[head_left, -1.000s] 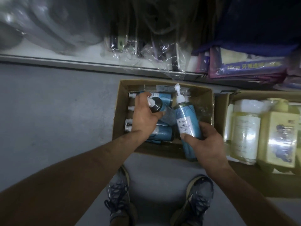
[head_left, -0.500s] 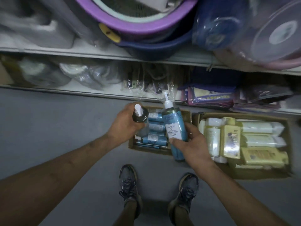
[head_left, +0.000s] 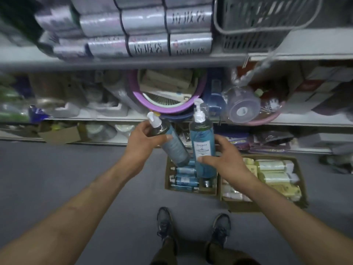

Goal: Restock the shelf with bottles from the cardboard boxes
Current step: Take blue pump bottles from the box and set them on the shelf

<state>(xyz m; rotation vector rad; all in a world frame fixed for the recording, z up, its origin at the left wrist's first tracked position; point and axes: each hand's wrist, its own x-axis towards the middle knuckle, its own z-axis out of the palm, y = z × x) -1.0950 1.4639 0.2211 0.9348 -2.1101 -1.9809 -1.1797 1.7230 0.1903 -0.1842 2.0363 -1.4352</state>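
View from above of a person standing at a shelf unit (head_left: 118,63) that fills the upper half of the frame, with both bare forearms reaching in from the lower corners toward the centre. The left hand (head_left: 145,139), just left of centre, grips a grey-blue pump bottle (head_left: 174,148) near its top, fingers curled round it. This bottle is tilted, with its white pump toward the upper left and its base toward the lower right. The right hand (head_left: 227,159), just right of centre, holds a brighter blue pump bottle (head_left: 202,136) upright, the thumb lying across the front below a white label that reads ZHIDUO. The two bottles are side by side in the air; it is unclear whether they touch. Below them, on the grey floor (head_left: 57,169), sits an open cardboard box (head_left: 168,176) with more blue bottles (head_left: 184,178) lying on their sides. Directly to its right, a second cardboard box (head_left: 263,206) holds pale yellow and white bottles (head_left: 275,176). On the shelves, silver wrapped rolls (head_left: 149,25) are stacked at the top centre, a grey plastic basket (head_left: 263,25) is at the upper right, and a purple-rimmed basin (head_left: 168,109) sits behind the bottles. Two dark shoes (head_left: 164,224) show at the bottom centre.
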